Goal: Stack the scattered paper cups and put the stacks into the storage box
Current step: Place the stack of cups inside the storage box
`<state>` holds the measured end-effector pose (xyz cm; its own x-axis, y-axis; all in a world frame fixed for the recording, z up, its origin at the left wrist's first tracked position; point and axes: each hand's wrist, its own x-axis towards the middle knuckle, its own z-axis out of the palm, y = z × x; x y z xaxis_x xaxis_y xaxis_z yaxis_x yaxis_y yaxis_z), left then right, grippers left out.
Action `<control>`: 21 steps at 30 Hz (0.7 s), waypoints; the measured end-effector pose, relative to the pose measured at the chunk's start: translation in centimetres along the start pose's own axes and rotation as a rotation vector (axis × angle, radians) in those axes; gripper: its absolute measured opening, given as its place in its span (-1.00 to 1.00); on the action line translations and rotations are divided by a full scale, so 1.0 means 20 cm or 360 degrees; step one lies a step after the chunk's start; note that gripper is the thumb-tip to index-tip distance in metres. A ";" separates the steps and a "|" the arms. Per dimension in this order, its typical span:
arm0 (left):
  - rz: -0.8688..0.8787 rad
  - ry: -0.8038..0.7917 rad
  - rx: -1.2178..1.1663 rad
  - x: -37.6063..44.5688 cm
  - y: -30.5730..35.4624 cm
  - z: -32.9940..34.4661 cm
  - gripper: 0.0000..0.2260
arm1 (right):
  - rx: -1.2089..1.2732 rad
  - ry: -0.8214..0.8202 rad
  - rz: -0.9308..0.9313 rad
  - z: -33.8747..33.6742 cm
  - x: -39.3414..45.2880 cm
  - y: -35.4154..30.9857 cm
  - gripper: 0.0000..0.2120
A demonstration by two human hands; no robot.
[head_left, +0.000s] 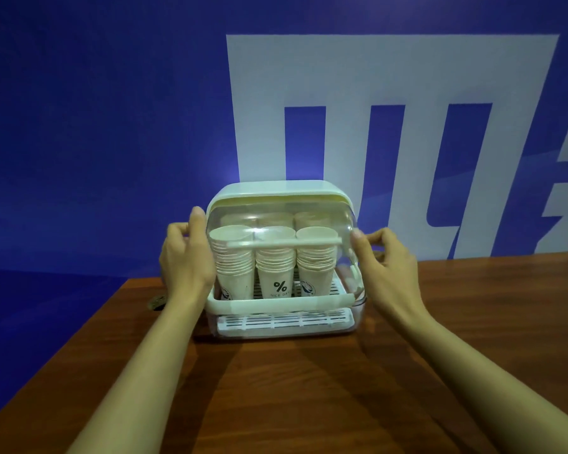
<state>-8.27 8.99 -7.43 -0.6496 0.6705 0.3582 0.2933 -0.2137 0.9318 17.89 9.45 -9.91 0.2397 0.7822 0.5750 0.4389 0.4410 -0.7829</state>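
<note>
The storage box (276, 303), pale green with a clear curved lid (279, 208), stands on the wooden table. Inside it stand three stacks of white paper cups (275, 257) in the front row, with more cups behind them. The lid's white front bar (282, 243) hangs partway down, level with the cup rims. My left hand (186, 257) grips the lid's left edge. On the right edge, my right hand (381, 257) pinches the lid with thumb and fingers.
A white slatted drip tray (282, 321) sits under the box's front rim. A small dark object (156, 303) lies on the table behind my left wrist. The table's left edge (79, 339) runs diagonally; a blue wall with white lettering stands close behind.
</note>
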 end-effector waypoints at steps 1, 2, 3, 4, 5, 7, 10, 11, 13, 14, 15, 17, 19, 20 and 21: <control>-0.0015 -0.0023 0.0058 -0.02 -0.01 0.00 -0.57 | 0.0020 -0.0020 0.0010 -0.01 -0.04 0.02 -0.70; -0.0013 -0.0050 0.0142 -0.05 -0.03 0.00 -0.60 | 0.0003 -0.0050 -0.0007 -0.02 -0.08 0.05 -0.73; 0.0004 -0.0075 0.0226 -0.09 -0.04 -0.01 -0.64 | -0.0041 -0.0088 -0.0045 -0.02 -0.12 0.08 -0.77; 0.0030 -0.0099 0.0279 -0.12 -0.06 -0.02 -0.67 | -0.0087 -0.0133 -0.0087 -0.02 -0.15 0.12 -0.81; 0.0061 -0.0129 0.0295 -0.15 -0.08 -0.04 -0.68 | -0.0110 -0.0172 -0.0117 -0.03 -0.17 0.14 -0.83; 0.0122 -0.0193 0.0292 -0.20 -0.09 -0.08 -0.66 | -0.0094 -0.0201 -0.0108 -0.04 -0.19 0.16 -0.79; 0.0207 -0.0289 0.0428 -0.25 -0.11 -0.12 -0.56 | -0.0069 -0.0206 -0.0074 -0.05 -0.18 0.14 -0.77; 0.0217 -0.0315 0.0457 -0.28 -0.12 -0.13 -0.53 | -0.0072 -0.0230 -0.0080 -0.05 -0.19 0.14 -0.80; 0.0205 -0.0335 0.0466 -0.33 -0.13 -0.15 -0.52 | -0.0081 -0.0328 -0.0076 -0.06 -0.22 0.14 -0.85; 0.0196 -0.0327 0.0461 -0.36 -0.13 -0.16 -0.53 | -0.0091 -0.0375 -0.0073 -0.06 -0.24 0.14 -0.85; 0.0198 -0.0312 0.0468 -0.39 -0.13 -0.17 -0.54 | -0.0104 -0.0405 -0.0071 -0.07 -0.26 0.14 -0.84; 0.0230 -0.0293 0.0497 -0.46 -0.13 -0.18 -0.58 | -0.0125 -0.0441 -0.0068 -0.09 -0.31 0.13 -0.82; 0.0247 -0.0266 0.0477 -0.55 -0.16 -0.18 -0.65 | -0.0143 -0.0459 -0.0075 -0.12 -0.37 0.13 -0.78; 0.0256 -0.0253 0.0475 -0.60 -0.18 -0.17 -0.69 | -0.0150 -0.0457 -0.0091 -0.13 -0.41 0.15 -0.77; 0.0269 -0.0254 0.0500 -0.65 -0.20 -0.16 -0.72 | -0.0148 -0.0462 -0.0104 -0.13 -0.44 0.17 -0.75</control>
<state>-3.29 -1.18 -15.65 -0.4640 0.7518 0.4685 0.6031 -0.1193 0.7887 19.50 2.90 -16.94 -0.0432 0.8525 0.5209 0.5260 0.4627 -0.7136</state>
